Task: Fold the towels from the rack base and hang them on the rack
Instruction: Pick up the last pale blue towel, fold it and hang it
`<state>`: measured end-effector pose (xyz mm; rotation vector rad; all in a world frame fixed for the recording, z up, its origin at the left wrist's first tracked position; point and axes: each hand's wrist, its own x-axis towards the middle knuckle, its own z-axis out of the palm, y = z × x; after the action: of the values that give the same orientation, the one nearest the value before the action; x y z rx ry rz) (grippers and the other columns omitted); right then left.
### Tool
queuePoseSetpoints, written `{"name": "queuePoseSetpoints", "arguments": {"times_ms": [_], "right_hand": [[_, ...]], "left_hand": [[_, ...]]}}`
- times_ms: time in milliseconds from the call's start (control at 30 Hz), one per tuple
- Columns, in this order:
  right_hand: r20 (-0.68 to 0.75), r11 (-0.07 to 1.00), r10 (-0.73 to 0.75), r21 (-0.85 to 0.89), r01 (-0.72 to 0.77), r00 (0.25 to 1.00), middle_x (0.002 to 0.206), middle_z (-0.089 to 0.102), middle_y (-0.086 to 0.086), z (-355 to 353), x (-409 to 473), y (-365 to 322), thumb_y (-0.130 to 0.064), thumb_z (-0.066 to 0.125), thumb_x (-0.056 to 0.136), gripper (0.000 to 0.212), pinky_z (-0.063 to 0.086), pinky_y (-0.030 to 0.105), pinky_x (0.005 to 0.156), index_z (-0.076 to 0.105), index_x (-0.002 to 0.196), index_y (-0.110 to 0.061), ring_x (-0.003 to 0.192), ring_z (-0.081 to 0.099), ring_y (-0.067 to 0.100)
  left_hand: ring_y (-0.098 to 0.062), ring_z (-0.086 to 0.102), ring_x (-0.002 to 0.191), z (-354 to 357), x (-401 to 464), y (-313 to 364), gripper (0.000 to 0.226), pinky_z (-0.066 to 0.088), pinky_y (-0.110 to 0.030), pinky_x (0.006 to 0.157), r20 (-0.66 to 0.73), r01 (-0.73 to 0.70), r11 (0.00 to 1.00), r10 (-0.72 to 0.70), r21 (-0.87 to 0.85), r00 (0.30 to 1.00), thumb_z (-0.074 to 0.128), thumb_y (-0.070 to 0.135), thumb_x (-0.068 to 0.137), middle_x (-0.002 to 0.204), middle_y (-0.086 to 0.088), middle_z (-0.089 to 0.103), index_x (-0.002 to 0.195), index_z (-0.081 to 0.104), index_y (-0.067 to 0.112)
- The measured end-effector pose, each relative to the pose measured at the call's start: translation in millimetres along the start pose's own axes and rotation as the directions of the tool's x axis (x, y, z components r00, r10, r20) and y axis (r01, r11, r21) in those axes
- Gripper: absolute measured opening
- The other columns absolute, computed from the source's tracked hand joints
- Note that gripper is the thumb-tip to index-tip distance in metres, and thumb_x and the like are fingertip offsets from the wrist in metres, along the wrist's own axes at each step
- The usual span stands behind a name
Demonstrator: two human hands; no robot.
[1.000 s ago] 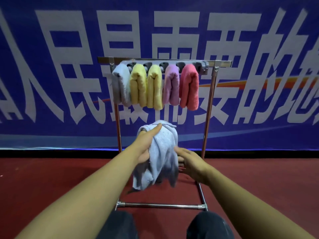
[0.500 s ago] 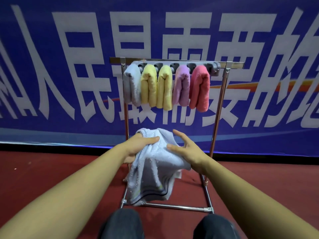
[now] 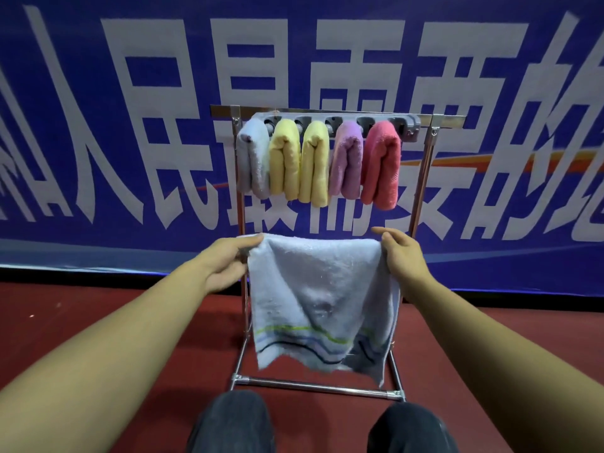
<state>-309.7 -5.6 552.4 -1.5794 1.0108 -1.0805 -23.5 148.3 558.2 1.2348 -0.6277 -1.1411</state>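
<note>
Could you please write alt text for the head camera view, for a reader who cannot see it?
Two bare hands, left hand and right hand, hold a pale blue towel spread by its top corners before a metal rack. Five folded towels hang there: pale blue, two yellow, purple, pink.

Single view only, head-worn wide-angle cam, so no 2nd view and no shared area to report. Cam faces fwd and slightly down from a low position; the wearer's knees (image 3: 313, 426) sit at the bottom edge, both forearms run up from the lower corners. Rack (image 3: 336, 110) stands near and roughly centred, within arm's reach, blue banner (image 3: 98, 125) close behind fills the upper frame, its edges bowed by lens distortion.
</note>
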Motion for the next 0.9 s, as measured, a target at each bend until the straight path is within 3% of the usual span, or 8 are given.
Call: {"name": "queuePoseSetpoints", "arguments": {"times_ms": [67, 133, 233, 333, 500, 667, 800, 900], "right_hand": [[-0.027, 1.0, -0.018, -0.023, 0.017, 0.999, 0.106, 0.064, -0.007, -7.0, 3.4, -1.2, -0.02, 0.043, 0.109, 0.031, 0.049, 0.029, 0.089, 0.07, 0.125, -0.019, 0.109, 0.06, 0.016], [-0.058, 0.999, -0.025, -0.039, 0.023, 0.998, 0.11, 0.064, -0.003, -14.7, 6.5, -1.7, -0.021, 0.045, 0.108, 0.028, 0.051, 0.036, 0.095, 0.071, 0.119, -0.022, 0.111, 0.059, 0.019], [-0.097, 0.998, -0.035, -0.057, 0.029, 0.995, 0.122, 0.064, 0.002, -26.7, 10.7, -1.4, -0.02, 0.048, 0.107, 0.027, 0.045, 0.03, 0.089, 0.073, 0.118, -0.021, 0.113, 0.055, 0.016], [-0.113, 0.997, -0.037, -0.077, 0.029, 0.993, 0.126, 0.064, 0.0, -36.2, 11.4, -4.3, -0.02, 0.051, 0.106, 0.027, 0.042, 0.03, 0.093, 0.072, 0.123, -0.017, 0.115, 0.052, 0.012], [-0.116, 0.999, -0.006, -0.042, 0.002, 0.993, 0.119, 0.067, -0.004, -43.1, 18.6, -13.7, -0.023, 0.064, 0.099, 0.025, 0.049, 0.047, 0.109, 0.074, 0.122, -0.019, 0.12, 0.057, 0.018], [0.024, 0.997, -0.054, -0.061, 0.055, 0.998, 0.124, 0.063, 0.004, -46.0, 21.4, -27.4, -0.011, 0.067, 0.096, 0.032, 0.055, 0.038, 0.095, 0.071, 0.127, -0.018, 0.114, 0.061, 0.022], [0.103, 0.911, -0.119, -0.385, 0.15, 0.987, 0.118, 0.067, 0.004, -46.4, 29.3, -34.1, -0.015, 0.06, 0.102, 0.023, 0.049, 0.03, 0.087, 0.074, 0.121, -0.012, 0.108, 0.06, 0.018], [0.153, 0.866, -0.072, -0.481, 0.138, 0.986, 0.117, 0.07, 0.008, -45.7, 33.6, -36.8, -0.021, 0.054, 0.106, 0.027, 0.048, 0.029, 0.08, 0.072, 0.122, -0.009, 0.094, 0.062, 0.017]], "left_hand": [[-0.025, 0.07, 0.099, 1.0, 4.6, 0.2, 0.037, 0.054, -0.038, 0.098, -0.042, -0.048, 0.999, 0.048, 0.006, 0.998, 0.067, 0.009, 0.094, 0.116, -0.024, 0.071, 0.126, 0.064, -0.009], [-0.028, 0.072, 0.103, 3.0, 6.9, 0.0, 0.03, 0.055, -0.038, 0.098, -0.103, -0.09, 0.99, 0.101, 0.111, 0.99, 0.067, 0.008, 0.095, 0.116, -0.023, 0.073, 0.121, 0.066, -0.006], [-0.026, 0.074, 0.104, 6.3, 7.4, 1.6, 0.02, 0.057, -0.042, 0.097, -0.13, -0.139, 0.919, 0.199, 0.37, 0.971, 0.063, 0.02, 0.1, 0.104, -0.012, 0.079, 0.114, 0.071, 0.007], [-0.023, 0.074, 0.1, 6.1, 13.5, 6.6, 0.015, 0.057, -0.045, 0.098, -0.207, -0.188, 0.875, 0.305, 0.445, 0.93, 0.065, 0.024, 0.099, 0.1, -0.008, 0.079, 0.106, 0.075, 0.014], [-0.025, 0.073, 0.102, 6.3, 19.9, 18.0, 0.009, 0.058, -0.044, 0.095, -0.3, -0.282, 0.908, 0.375, 0.308, 0.877, 0.069, 0.019, 0.096, 0.101, -0.008, 0.078, 0.1, 0.076, 0.017], [-0.02, 0.071, 0.105, 9.7, 16.3, 31.0, 0.02, 0.056, -0.032, 0.092, -0.324, -0.301, 0.949, 0.257, -0.093, 0.91, 0.072, 0.019, 0.094, 0.11, -0.011, 0.075, 0.109, 0.071, 0.006], [-0.02, 0.073, 0.103, 1.8, 15.7, 30.6, 0.026, 0.057, -0.032, 0.089, -0.331, -0.315, 0.949, 0.293, -0.016, 0.897, 0.073, 0.017, 0.093, 0.116, -0.014, 0.074, 0.117, 0.068, 0.008], [-0.024, 0.073, 0.098, -5.8, 14.1, 28.5, 0.03, 0.06, -0.037, 0.086, -0.358, -0.338, 0.93, 0.367, 0.144, 0.858, 0.076, 0.011, 0.089, 0.117, -0.016, 0.07, 0.115, 0.062, 0.02]]}}
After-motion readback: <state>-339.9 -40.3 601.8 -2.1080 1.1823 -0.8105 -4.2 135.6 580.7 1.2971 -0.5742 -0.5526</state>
